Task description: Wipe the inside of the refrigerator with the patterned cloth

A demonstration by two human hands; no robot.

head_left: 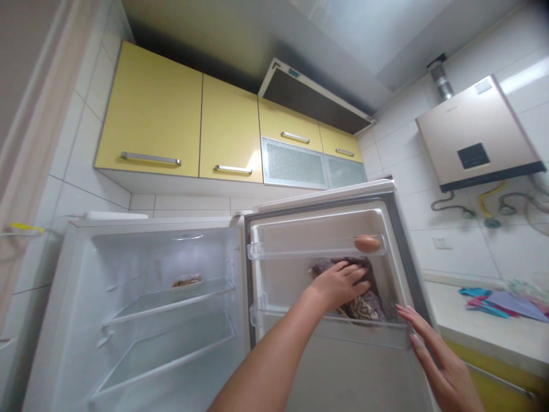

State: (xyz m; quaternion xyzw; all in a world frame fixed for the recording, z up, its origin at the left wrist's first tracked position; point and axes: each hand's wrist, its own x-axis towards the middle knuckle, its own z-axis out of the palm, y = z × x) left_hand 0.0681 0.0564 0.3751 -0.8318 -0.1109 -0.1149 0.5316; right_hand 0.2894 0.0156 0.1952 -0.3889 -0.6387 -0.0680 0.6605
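A refrigerator door (pixel 295 369) stands open in front of me, with its inner side facing me. My left hand (pixel 343 284) reaches to the inner door panel and presses a dark patterned cloth (pixel 364 307) against it, fingers curved over the fabric. The cloth hangs down behind the clear lower door shelf (pixel 317 325). Above it, a brown egg (pixel 367 244) lies at the right end of the upper door shelf (pixel 300 248). At the door's right edge, my right hand (pixel 441 357) grips the rim, its fingertips on the inner side.
Left of the door is the refrigerator's interior, with glass shelves (pixel 171 300) and a small package (pixel 187 280) on the upper one. Yellow cabinets (pixel 150 109) hang above. To the right are a water heater (pixel 476 137) and a counter (pixel 467 332) bearing colourful cloths or gloves (pixel 510 303).
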